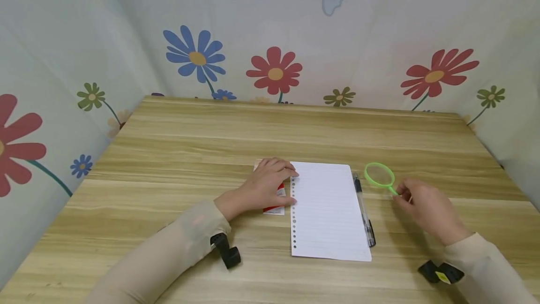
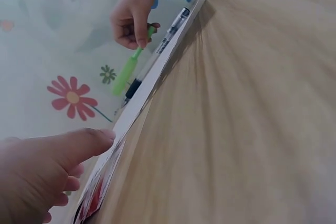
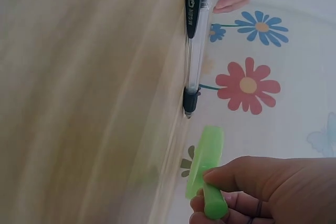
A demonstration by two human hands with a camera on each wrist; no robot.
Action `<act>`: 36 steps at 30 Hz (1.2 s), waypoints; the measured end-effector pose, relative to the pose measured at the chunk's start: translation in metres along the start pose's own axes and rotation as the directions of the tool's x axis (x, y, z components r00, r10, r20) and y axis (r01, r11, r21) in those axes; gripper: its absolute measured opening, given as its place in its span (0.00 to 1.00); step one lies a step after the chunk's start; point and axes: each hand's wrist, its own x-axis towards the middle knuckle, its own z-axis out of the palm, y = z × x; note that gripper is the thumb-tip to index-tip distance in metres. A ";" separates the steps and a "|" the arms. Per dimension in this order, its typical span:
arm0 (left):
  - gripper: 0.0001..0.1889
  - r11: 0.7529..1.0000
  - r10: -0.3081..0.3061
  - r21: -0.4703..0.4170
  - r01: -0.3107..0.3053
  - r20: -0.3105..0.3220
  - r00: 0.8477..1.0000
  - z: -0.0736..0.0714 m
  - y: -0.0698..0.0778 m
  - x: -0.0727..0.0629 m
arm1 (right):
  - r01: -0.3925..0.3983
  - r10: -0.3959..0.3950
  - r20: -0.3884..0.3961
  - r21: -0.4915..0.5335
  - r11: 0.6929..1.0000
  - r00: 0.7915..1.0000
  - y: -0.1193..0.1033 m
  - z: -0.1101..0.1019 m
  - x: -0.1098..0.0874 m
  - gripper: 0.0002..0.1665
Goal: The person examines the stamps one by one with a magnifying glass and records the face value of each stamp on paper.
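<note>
1. Right hand (image 1: 428, 208): grasping; thumb and fingers pinch the handle of the green magnifier (image 3: 207, 153).
2. Magnifier: right of the paper (image 1: 326, 212) and pen (image 1: 363, 210), round end pointing away from the person. Cannot tell whether its rim touches the table (image 1: 211, 144).
3. Left hand (image 1: 266, 184): nothing grasped; fingers spread, thumb and fingertips resting at the paper's left edge.
4. Red-and-white card (image 1: 275, 210): beneath left hand, partly hidden, just left of the paper.
5. Paper: white, lined, flat, punched holes down left side.
6. Pen: clear barrel, black grip and clip, lying along the paper's right edge, tip at far end.
7. Surroundings: wood-grain table; white curtain (image 1: 236, 8) behind, printed with flowers and a butterfly.
</note>
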 end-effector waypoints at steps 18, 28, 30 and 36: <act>0.31 0.999 -0.011 0.034 0.010 0.030 0.999 0.004 -0.001 0.003 | 0.005 -0.003 0.058 -0.033 0.999 0.998 0.015 0.007 0.006 0.08; 0.31 0.999 -0.021 0.035 0.020 0.017 1.000 0.005 0.000 0.001 | -0.037 0.036 0.120 0.005 0.999 0.992 0.018 0.005 0.006 0.08; 0.31 0.999 -0.025 0.039 0.024 0.019 1.000 0.006 0.000 0.001 | -0.047 0.044 0.126 0.016 0.999 0.991 0.018 0.002 0.005 0.08; 0.30 0.999 -0.025 0.045 0.025 0.020 0.999 0.008 0.000 0.001 | -0.052 0.049 0.098 0.024 0.998 0.994 0.010 -0.008 0.005 0.08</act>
